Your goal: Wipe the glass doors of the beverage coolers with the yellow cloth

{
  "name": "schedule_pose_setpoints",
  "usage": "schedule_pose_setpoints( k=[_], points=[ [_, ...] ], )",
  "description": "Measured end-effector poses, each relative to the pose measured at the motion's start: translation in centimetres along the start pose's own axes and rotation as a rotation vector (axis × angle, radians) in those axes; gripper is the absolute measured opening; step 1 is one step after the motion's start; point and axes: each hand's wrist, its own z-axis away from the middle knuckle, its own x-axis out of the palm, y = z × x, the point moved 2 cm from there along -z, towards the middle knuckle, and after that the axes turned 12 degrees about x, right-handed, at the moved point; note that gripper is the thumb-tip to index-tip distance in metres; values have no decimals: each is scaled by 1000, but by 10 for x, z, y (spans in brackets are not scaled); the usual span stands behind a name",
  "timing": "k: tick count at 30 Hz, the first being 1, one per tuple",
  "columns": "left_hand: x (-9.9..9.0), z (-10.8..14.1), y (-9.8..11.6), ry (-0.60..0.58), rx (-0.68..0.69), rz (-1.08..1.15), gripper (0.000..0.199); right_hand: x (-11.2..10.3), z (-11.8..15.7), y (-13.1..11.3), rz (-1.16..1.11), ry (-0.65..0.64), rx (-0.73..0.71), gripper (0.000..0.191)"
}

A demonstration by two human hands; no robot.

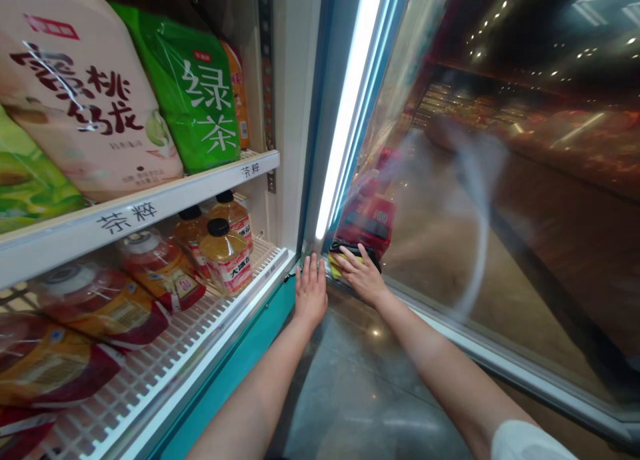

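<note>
My left hand lies with its fingers stretched out at the inner bottom corner of a glass-fronted cooler, by the hinge side of the door frame; I see nothing in it. Just to its right, my right hand presses a crumpled yellow and black cloth against the low corner of the open glass door. Its fingers spread over the cloth and hide part of it. Cloudy streaks show on the glass. Nearest my left hand on the shelf stands a bottle with a black cap.
On the upper shelf stand large pouches, among them a green one and a pale pink one. Several capped bottles fill the lower wire rack. A bright light strip runs up the frame. Red packages show at the glass.
</note>
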Motion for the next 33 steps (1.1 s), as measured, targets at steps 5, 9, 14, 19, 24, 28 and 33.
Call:
schedule_pose_setpoints(
  k=[5, 9, 14, 19, 24, 28, 33],
  points=[
    [-1, -10, 8, 18, 15, 21, 76, -34, -26, 19, 39, 78, 190, 46],
    [-8, -19, 13, 48, 21, 25, 75, -41, -6, 17, 57, 104, 312, 50],
    [-9, -25, 17, 65, -15, 24, 76, -35, -35, 13, 9, 7, 93, 40],
    [-12, -32, 19, 93, -24, 40, 75, -58, -36, 30, 14, 109, 286, 49],
    [-17, -36, 23, 115, -21, 53, 75, -45, 23, 24, 90, 105, 250, 50],
    [-16, -41, 35, 116, 1, 76, 76, -56, 25, 41, 123, 36, 101, 49],
    [-19, -55, 53, 154, 63, 146, 86, -99, 58, 77, 204, 98, 343, 58]
  ],
)
